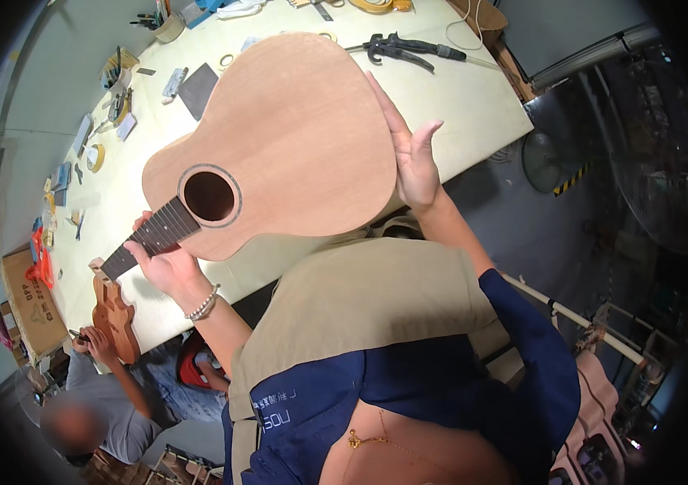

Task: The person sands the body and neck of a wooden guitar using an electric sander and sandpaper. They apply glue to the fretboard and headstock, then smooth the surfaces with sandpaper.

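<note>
An unfinished guitar [295,137] of pale bare wood is held tilted above the table, its top facing me. Its dark fretboard [154,234] points to the lower left, and a ringed sound hole sits near the fretboard's end. My left hand [172,265] is wrapped around the neck, thumb at one edge and fingertips showing at the other. Against the lower bout's right side lies my right hand [416,166], its fingers stretched along the rim and its thumb standing apart. Part of those fingers is hidden by the body.
On the pale table [473,105] lie a black air blow gun [408,50], a dark flat sheet [197,90], tape rolls [96,158] and pots of tools [169,27]. At the lower left another person [109,396] handles a brown wooden piece [113,319]. A cardboard box [33,299] stands nearby.
</note>
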A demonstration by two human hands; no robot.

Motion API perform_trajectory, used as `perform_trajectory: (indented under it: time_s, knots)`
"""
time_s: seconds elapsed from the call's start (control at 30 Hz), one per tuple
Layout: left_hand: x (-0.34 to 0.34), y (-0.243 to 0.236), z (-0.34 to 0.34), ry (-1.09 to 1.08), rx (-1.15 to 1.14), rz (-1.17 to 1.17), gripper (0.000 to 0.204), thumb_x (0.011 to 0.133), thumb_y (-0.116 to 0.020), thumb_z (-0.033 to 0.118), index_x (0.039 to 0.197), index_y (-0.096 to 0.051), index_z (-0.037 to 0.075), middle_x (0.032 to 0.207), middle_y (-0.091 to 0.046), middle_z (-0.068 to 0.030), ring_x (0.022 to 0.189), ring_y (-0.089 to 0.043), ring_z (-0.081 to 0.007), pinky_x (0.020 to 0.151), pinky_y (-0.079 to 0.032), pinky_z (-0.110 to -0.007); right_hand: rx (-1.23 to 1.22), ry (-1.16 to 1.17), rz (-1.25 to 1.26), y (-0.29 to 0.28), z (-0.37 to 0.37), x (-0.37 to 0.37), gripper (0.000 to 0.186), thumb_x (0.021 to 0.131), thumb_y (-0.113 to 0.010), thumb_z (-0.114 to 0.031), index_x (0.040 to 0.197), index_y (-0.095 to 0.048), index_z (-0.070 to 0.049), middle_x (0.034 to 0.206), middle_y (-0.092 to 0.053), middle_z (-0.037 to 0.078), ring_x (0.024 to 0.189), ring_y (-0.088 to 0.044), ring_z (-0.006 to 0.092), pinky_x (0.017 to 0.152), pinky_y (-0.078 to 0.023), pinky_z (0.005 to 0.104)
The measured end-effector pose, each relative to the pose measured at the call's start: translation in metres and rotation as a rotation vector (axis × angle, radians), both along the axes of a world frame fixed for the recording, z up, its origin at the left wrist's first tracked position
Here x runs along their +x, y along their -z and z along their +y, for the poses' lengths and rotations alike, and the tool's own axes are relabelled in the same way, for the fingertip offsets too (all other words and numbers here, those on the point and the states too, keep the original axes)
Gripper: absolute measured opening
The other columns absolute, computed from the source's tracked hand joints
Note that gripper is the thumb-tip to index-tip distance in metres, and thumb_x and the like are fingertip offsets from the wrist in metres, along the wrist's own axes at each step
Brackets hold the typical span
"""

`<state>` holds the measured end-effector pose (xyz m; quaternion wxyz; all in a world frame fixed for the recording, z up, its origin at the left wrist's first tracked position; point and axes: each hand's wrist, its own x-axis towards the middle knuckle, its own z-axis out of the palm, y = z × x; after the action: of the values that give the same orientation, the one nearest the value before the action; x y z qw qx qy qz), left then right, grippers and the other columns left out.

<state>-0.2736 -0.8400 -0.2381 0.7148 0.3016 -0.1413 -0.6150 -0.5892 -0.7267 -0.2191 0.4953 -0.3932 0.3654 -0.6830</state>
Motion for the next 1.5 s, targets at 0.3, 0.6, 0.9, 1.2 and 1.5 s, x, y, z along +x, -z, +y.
perform_trajectory:
  time_s: [0.3,0.6,0.9,1.2,1.5]
  knots:
    - [0.014,0.004,-0.001,0.092,0.135,0.003,0.044,0.1,-0.037,0.037,0.116,-0.05,-0.002,0.12,-0.054,-0.0169,0.117,-0.049,-0.0291,0.104,-0.038,-0.05,0.09,-0.039,0.165,-0.004,0.003,-0.005,0.099,0.079,0.0,-0.078,0.15,-0.01,-0.01,0.154,-0.016,0.009,0.141,-0.018,0.0232,0.114,-0.013,0.0363]
    - [-0.016,-0.025,0.006,0.125,0.077,-0.081,0.042,0.1,-0.038,0.034,0.121,-0.047,-0.001,0.125,-0.053,-0.0202,0.114,-0.051,-0.0273,0.1,-0.039,-0.044,0.432,0.158,0.111,-0.005,0.014,-0.012,0.067,0.099,-0.024,-0.051,0.141,-0.033,0.001,0.14,-0.041,0.013,0.13,-0.038,0.0201,0.107,-0.028,0.0319]
    - [-0.02,-0.032,0.018,0.168,-0.133,-0.475,0.05,0.096,-0.048,0.041,0.122,-0.048,-0.002,0.115,-0.058,-0.0227,0.109,-0.055,-0.026,0.096,-0.044,-0.041,0.815,-0.02,-0.044,0.038,0.029,-0.044,0.075,0.092,-0.034,-0.063,0.13,-0.049,0.0,0.132,-0.05,0.015,0.119,-0.048,0.0221,0.099,-0.037,0.0332]
    - [-0.026,-0.04,0.024,0.146,-0.181,-0.655,0.053,0.089,-0.056,0.043,0.12,-0.045,0.001,0.107,-0.062,-0.0213,0.095,-0.063,-0.0261,0.085,-0.052,-0.036,0.976,-0.08,-0.162,0.074,0.045,-0.042,0.072,0.093,-0.035,-0.059,0.123,-0.053,0.004,0.12,-0.057,0.016,0.105,-0.056,0.0162,0.088,-0.045,0.0293]
    - [-0.066,-0.088,0.019,0.3,-0.535,-0.583,0.066,0.094,-0.049,0.004,0.147,-0.01,0.009,0.131,-0.044,-0.0326,0.12,-0.049,-0.0408,0.1,-0.044,-0.045,0.351,0.032,-0.12,0.117,0.034,-0.061,0.077,0.069,-0.071,0.003,0.137,-0.036,-0.003,0.129,-0.049,0.009,0.118,-0.048,0.0211,0.096,-0.041,0.0346]
